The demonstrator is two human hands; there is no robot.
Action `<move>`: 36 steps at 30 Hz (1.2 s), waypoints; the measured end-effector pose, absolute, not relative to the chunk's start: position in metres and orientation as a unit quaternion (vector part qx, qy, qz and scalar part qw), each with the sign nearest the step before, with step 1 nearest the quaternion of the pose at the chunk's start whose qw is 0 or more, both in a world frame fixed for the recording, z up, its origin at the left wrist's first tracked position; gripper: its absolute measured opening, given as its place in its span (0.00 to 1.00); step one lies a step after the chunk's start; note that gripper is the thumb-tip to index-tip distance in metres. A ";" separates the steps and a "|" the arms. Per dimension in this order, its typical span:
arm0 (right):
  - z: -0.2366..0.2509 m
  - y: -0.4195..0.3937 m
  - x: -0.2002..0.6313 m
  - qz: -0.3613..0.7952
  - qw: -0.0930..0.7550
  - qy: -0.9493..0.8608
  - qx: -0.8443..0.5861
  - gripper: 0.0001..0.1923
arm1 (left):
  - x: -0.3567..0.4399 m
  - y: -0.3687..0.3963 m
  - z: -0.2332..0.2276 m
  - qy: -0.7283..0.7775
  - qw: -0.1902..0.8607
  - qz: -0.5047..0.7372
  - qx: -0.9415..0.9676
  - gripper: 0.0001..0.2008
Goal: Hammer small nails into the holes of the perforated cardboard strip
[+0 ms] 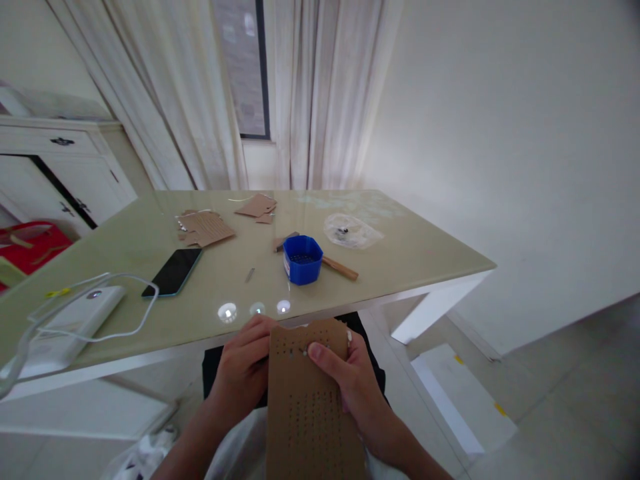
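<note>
A long pale green table (380,260) fills the middle of the room, running back toward the white curtains (310,93) and a dark window strip. A white cabinet (55,160) stands off to the left. On the table's near left lies a white power bank (75,327) with its cable looped over it, and just beyond it a black phone (173,272) lies face up. Farther back sit torn cardboard scraps (205,228), and to the right a crumpled clear plastic bag (353,231). Near the middle a small blue tub (303,259) stands upright, with a wooden-handled tool (340,268) lying just behind and beside it. A single small nail (249,274) rests alone left of the tub.

Below the table edge, over the person's lap, a brown cardboard sheet (313,407) dotted with rows of small holes is held up between both hands. The left hand (243,370) grips its left edge, fingers curled behind the sheet and pressed together. The right hand (357,387) holds the right edge, its thumb laid flat across the front near the top, tip touching the upper row of holes, the other fingers hidden behind the cardboard.
</note>
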State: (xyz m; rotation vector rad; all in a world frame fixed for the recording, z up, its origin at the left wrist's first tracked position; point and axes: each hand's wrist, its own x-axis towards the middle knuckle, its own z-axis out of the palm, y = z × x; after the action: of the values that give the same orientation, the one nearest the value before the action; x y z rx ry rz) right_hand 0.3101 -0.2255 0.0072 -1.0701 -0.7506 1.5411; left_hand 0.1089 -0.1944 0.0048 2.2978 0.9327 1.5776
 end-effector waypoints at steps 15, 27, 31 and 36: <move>0.005 -0.229 0.312 0.515 0.544 -0.502 -0.432 0.14 | 0.096 -0.211 0.010 0.270 -0.076 0.477 0.833 0.12; 0.007 -0.224 0.306 0.455 0.530 -0.535 -0.475 0.13 | 0.091 -0.236 0.024 0.261 -0.067 0.489 0.829 0.11; -0.004 -0.213 0.314 0.454 0.535 -0.501 -0.506 0.17 | 0.071 -0.219 0.047 0.328 0.007 0.495 0.805 0.08; -0.009 -0.207 0.322 0.473 0.551 -0.472 -0.500 0.22 | 0.023 -0.108 0.055 0.587 0.168 0.278 0.742 0.16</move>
State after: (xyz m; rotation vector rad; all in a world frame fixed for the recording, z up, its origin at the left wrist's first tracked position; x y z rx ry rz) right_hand 0.3220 -0.2071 -0.0091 -1.1833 -1.1161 1.1179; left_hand 0.0232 -0.1085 0.0550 2.1100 1.6683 0.7910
